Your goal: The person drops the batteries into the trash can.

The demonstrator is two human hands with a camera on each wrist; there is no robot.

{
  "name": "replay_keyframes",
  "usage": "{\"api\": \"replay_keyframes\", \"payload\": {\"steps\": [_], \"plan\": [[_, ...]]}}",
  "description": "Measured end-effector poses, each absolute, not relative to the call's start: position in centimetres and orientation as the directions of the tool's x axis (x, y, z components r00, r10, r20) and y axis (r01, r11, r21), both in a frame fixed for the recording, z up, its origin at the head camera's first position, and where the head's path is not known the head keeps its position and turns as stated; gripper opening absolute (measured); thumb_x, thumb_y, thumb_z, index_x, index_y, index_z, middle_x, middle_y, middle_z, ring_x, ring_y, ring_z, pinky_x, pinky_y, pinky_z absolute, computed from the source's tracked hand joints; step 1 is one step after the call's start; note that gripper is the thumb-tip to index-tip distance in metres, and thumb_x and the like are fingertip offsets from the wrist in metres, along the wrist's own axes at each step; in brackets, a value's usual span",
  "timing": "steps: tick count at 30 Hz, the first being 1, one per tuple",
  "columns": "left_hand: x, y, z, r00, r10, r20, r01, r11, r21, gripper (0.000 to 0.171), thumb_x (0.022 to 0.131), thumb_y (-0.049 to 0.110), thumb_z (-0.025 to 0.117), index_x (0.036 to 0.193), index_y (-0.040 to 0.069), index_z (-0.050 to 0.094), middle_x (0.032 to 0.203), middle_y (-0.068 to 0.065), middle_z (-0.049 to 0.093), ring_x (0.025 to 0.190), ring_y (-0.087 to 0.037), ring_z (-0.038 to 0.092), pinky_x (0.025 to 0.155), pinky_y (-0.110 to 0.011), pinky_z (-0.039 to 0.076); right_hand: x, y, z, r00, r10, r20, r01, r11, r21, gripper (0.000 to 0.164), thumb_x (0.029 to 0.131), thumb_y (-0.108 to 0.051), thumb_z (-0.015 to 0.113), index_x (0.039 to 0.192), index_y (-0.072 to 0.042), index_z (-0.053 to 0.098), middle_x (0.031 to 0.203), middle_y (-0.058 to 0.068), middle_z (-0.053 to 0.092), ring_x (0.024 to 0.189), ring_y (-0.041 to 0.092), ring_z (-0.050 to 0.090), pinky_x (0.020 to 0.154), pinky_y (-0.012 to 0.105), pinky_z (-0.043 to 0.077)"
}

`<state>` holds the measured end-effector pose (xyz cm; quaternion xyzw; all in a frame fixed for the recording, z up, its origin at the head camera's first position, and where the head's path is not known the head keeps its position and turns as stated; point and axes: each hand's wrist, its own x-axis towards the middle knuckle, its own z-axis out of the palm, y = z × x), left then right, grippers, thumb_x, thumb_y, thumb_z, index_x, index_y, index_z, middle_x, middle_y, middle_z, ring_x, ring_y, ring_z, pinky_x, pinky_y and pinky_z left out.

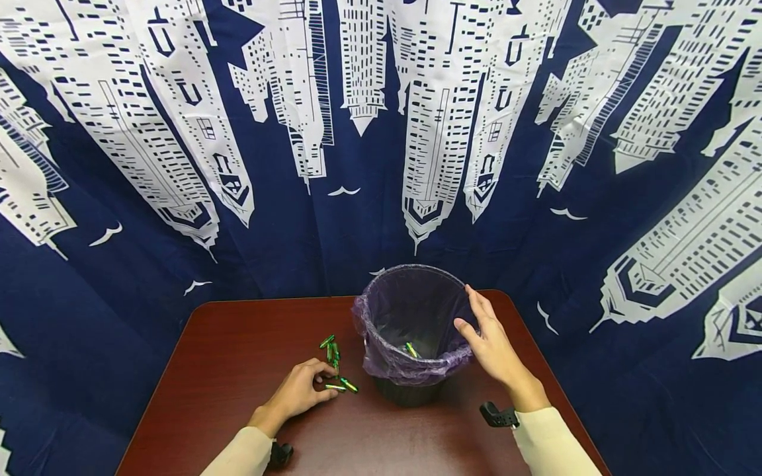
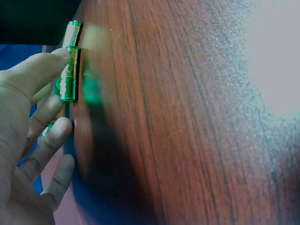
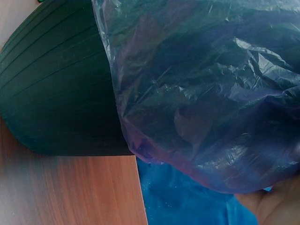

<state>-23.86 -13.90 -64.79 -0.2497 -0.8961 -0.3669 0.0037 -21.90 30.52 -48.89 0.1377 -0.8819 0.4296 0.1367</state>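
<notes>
Small green-and-gold batteries [image 1: 348, 385] lie in a loose group on the table, left of a dark trash bin [image 1: 405, 395]. My left hand [image 1: 305, 389] is at the near end of the group, thumb and forefinger spread about a battery [image 1: 335, 387]. In the left wrist view, the thumb [image 2: 44, 65] overlaps a battery [image 2: 69, 89]; firm contact is unclear. My right hand [image 1: 494, 347] holds the bin's right rim, thumb over the inner side. A purple plastic liner [image 3: 197, 93] covers the rim and hides part of that hand. Inside the bin lies another battery [image 1: 411, 349].
The reddish-brown wooden table [image 1: 238, 337] ends close behind the bin and to its right. A navy curtain [image 1: 286, 244] with white city buildings hangs behind the table. Dark bands with small devices [image 1: 500, 415] are on both wrists.
</notes>
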Motion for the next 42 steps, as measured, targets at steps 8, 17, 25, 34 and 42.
{"api": "replay_keyframes", "payload": {"steps": [8,17,25,34,42], "plan": [[-24.07,-13.81,-65.25,-0.871,0.450,0.200,0.465,0.617,0.635,0.036,0.091,0.023,0.103,0.122,0.020,0.085,0.109,0.007,0.080,0.095,-0.010,0.072,0.085,-0.029,0.061,-21.88,30.50,-48.80,-0.925,-0.127,0.359,-0.361,0.589,-0.723,0.081,0.115,-0.025,0.064,0.184,-0.002,0.028,0.187,0.031,0.029,0.173,0.060,0.031,0.134,0.089,0.023],[-24.09,-13.71,-65.62,-0.877,0.435,0.204,0.458,0.629,0.628,0.039,0.088,0.018,0.104,0.119,0.023,0.081,0.106,0.010,0.078,0.094,-0.012,0.070,0.084,-0.027,0.058,-21.94,30.52,-48.84,-0.928,-0.128,0.349,-0.354,0.592,-0.724,0.082,0.116,-0.026,0.064,0.184,-0.003,0.026,0.187,0.030,0.028,0.173,0.060,0.030,0.134,0.089,0.023],[-24.12,-13.70,-65.69,-0.878,0.440,0.190,0.456,0.643,0.615,0.026,0.090,0.018,0.103,0.104,0.022,0.082,0.101,0.009,0.077,0.090,-0.007,0.067,0.081,-0.025,0.057,-21.96,30.49,-48.80,-0.926,-0.130,0.356,-0.360,0.594,-0.720,0.081,0.115,-0.026,0.065,0.183,0.000,0.028,0.187,0.031,0.029,0.173,0.060,0.031,0.135,0.088,0.024],[-24.20,-13.57,-65.70,-0.875,0.449,0.179,0.452,0.629,0.632,0.018,0.091,0.013,0.101,0.099,0.020,0.087,0.092,0.009,0.077,0.085,-0.007,0.068,0.077,-0.023,0.055,-21.98,30.51,-48.97,-0.925,-0.127,0.358,-0.360,0.597,-0.717,0.081,0.115,-0.026,0.064,0.182,0.002,0.028,0.187,0.031,0.029,0.173,0.060,0.032,0.135,0.088,0.024],[-24.08,-13.54,-65.51,-0.895,0.427,0.129,0.396,0.627,0.671,0.015,0.093,0.014,0.099,0.099,0.020,0.087,0.090,0.012,0.076,0.082,-0.005,0.065,0.074,-0.021,0.051,-21.98,30.46,-48.95,-0.925,-0.126,0.359,-0.361,0.591,-0.722,0.081,0.115,-0.025,0.064,0.182,0.002,0.028,0.187,0.031,0.030,0.173,0.060,0.032,0.135,0.088,0.024]]}}
